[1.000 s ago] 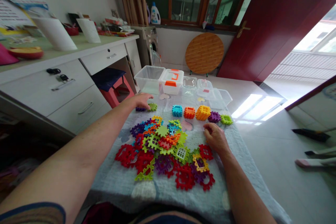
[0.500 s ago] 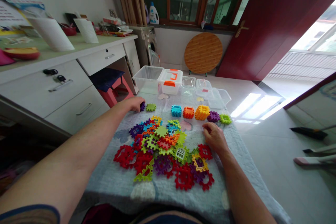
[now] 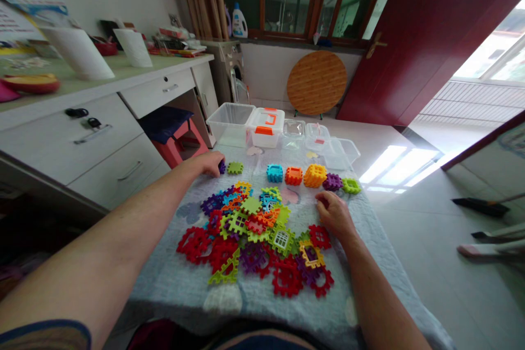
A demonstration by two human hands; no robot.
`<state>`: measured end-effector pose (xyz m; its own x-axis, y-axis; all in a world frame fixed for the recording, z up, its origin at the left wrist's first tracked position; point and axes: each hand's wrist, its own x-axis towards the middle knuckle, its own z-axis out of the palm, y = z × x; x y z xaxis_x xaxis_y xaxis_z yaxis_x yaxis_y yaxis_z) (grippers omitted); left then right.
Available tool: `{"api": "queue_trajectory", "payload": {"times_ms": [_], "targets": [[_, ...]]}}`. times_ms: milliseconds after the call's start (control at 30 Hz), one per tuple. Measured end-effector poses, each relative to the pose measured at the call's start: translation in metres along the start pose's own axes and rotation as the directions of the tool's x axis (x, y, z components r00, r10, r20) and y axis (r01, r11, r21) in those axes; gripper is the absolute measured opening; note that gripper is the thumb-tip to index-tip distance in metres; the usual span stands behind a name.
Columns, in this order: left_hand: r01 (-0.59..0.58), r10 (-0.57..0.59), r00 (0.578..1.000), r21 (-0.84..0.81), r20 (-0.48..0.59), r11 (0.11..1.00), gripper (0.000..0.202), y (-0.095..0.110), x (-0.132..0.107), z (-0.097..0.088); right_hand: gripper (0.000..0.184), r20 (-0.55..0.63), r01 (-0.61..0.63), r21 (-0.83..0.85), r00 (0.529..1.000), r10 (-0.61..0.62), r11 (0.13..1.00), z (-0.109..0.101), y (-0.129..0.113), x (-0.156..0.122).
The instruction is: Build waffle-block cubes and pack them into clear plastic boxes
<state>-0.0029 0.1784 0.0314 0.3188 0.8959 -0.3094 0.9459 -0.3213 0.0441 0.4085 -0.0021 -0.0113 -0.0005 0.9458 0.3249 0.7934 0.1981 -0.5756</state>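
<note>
My left hand (image 3: 213, 164) reaches to the far left of the table, its fingers closed on a purple toothed plastic building tile (image 3: 222, 167). Just right of it lies a green building tile (image 3: 235, 168). My right hand (image 3: 334, 212) rests on the cloth, loosely curled with thumb and fingers a little apart and nothing visible in it. A loose heap of building tiles (image 3: 252, 224) in red, green, purple, orange, blue and yellow spreads between my arms. Beyond my right hand stand stacks: blue (image 3: 274, 173), orange (image 3: 293, 176), yellow (image 3: 315, 175), purple (image 3: 332, 181) and green (image 3: 351, 186).
Along the table's far edge stand a clear open bin (image 3: 230, 120), a lidded box with orange latches (image 3: 266, 127) and small clear containers (image 3: 294, 134). A white desk (image 3: 164, 85) and a stool (image 3: 168, 128) are on the left. A red door (image 3: 394, 38) stands back right.
Both hands stay almost where they were, the left still on the purple tile. The whole view has shifted very slightly; the tiles and stacks have not moved.
</note>
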Motion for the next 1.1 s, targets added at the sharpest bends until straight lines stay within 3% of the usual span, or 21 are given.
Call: {"api": "queue_trajectory", "payload": {"times_ms": [333, 533, 600, 733, 833, 967, 1100], "targets": [[-0.032, 0.03, 0.999, 0.107, 0.021, 0.994, 0.055, -0.003, -0.003, 0.002, 0.022, 0.011, 0.003, -0.004, 1.0, -0.003, 1.0, 0.0, 0.0, 0.0], [-0.005, 0.008, 1.0, 0.147, -0.018, 0.989, 0.098, 0.006, -0.002, -0.002, 0.022, 0.008, -0.005, -0.003, 1.0, 0.005, 1.0, -0.001, 0.0, 0.0], [-0.025, 0.035, 0.998, 0.177, -0.054, 0.984, 0.104, 0.016, -0.004, -0.007, 0.022, 0.005, -0.004, -0.004, 1.0, 0.004, 1.0, -0.001, 0.0, 0.0], [-0.113, 0.128, 0.99, 0.208, -0.064, 0.972, 0.087, 0.045, -0.007, -0.018, 0.021, 0.0, 0.001, 0.004, 1.0, -0.001, 1.0, -0.001, -0.001, 0.0], [-0.108, 0.119, 0.992, 0.244, -0.032, 0.964, 0.07, 0.062, -0.007, -0.021, 0.02, -0.003, -0.002, 0.017, 1.0, 0.002, 1.0, -0.002, -0.001, 0.0], [-0.11, 0.112, 0.994, 0.267, 0.008, 0.958, 0.051, 0.069, -0.007, -0.021, 0.02, -0.003, -0.01, 0.015, 1.0, 0.01, 1.0, -0.002, -0.001, 0.0], [-0.117, 0.114, 0.993, 0.261, 0.025, 0.958, 0.049, 0.07, -0.008, -0.02, 0.021, -0.003, 0.0, 0.015, 1.0, 0.0, 1.0, -0.001, 0.001, 0.0]]}}
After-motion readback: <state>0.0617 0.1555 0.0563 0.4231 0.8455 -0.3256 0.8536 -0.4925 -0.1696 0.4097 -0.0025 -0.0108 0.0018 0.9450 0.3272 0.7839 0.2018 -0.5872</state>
